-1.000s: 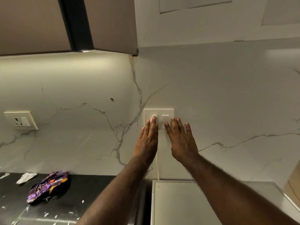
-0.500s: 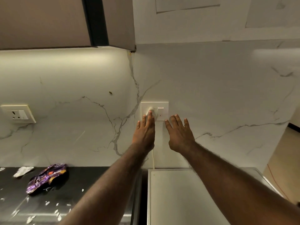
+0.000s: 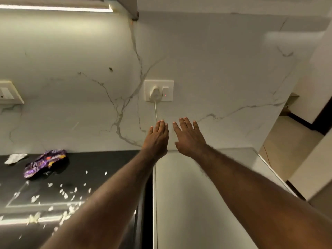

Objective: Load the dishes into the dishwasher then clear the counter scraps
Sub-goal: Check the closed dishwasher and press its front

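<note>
We hold our left hand [image 3: 156,139] and right hand [image 3: 188,139] flat and empty below the wall socket [image 3: 159,90], beside the littered bench [image 3: 86,162].

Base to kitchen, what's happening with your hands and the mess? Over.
Left hand and right hand open, empty, below the wall plug. Paper scraps and purple wrapper lie on the black counter. Nothing blocks the way to them.

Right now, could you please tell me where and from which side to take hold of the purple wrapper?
Probably pinch the purple wrapper at its crumpled middle, coming from above with the left hand, the nearer one; it lies crinkled and low on the counter, so edges give little purchase.
</note>
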